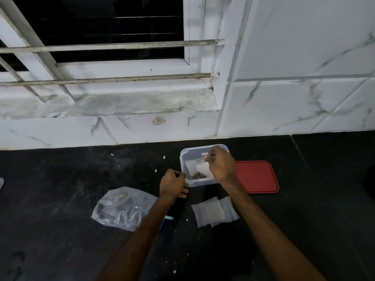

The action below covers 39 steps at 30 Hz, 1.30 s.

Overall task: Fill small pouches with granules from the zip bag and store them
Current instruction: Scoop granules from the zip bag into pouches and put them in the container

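Pouch [197,168], granules [199,175] inside: pinched at top by right hand [220,165] over clear container [182,159]; left hand [173,183] curled at its corner, grip unclear.

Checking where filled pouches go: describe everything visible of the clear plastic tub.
The clear rectangular plastic tub, round-cornered and lidless, sits upright on the black counter. It holds a small clear pouch with dark granules, pinched at its top by the right hand. The left hand grips its near left corner. A red lid lies beside it.
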{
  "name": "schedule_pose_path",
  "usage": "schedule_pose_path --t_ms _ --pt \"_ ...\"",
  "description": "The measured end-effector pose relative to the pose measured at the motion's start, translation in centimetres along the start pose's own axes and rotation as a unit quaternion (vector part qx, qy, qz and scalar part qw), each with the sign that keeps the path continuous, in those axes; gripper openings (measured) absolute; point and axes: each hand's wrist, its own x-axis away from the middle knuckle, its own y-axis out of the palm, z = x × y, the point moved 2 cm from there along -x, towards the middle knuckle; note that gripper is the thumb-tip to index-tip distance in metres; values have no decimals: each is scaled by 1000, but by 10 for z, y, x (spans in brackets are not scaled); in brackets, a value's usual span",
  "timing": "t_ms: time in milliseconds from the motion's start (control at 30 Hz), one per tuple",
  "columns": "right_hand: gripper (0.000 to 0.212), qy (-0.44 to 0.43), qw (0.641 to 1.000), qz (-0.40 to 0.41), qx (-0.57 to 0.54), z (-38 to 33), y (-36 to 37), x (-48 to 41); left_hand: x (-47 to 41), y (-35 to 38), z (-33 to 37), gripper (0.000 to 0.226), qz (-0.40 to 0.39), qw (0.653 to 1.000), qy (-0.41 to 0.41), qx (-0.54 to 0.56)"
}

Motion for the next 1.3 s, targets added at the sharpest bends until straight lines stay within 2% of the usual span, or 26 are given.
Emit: schedule_pose_path --t_ms 67,133,167,233,300,367,467,600,700,800,867,967,1067,1300 --pt "7 -4 994 61 -92 -2 -27 27 1 2 0 21 3 1000 4 0" --pt "10 25 990 61 -127 8 -41 62 2 4 0 22 7 1000 9 -14" --pt "10 54 991 34 -117 19 -40 77 2 5 0 23 7 1000 13 -24" --pt "11 119 989 -72 -49 42 -23 97 2 4 -1 25 9 998 20 -58" --pt "18 169 971 -167 26 62 -3 110 4 0 -1 28 19 995 30 -91" --pt "26 186 961 -196 64 72 9 117 8 -4 0 31 34 993 45 -107" --pt "30 171 961 -199 87 70 19 122 19 -12 4 36 57 990 69 -108" --pt "18 171 963 -186 95 65 16 125 32 -24 4 36 51 993 87 -66" --pt "6 154 976 -150 26 51 -2 124 42 -32 -1 21 50 991 116 -37" --pt "12 114 988 -85 -60 19 -28 122 57 -35 2 8 43 987 152 -36" --pt "17 88 989 -52 -112 -3 -39 121 71 -34 8 10 18 983 179 -44" --pt "22 52 983 -51 -169 -32 -40 125 89 -32 15 20 -45 978 196 -44" --pt "29 7 984 -42 -174 -52 -36 136 97 -39 13 24 -67 980 187 -7" --pt "17 -58 989 -30 -129 -78 -24 146 101 -65 2 19 -51 981 181 48"
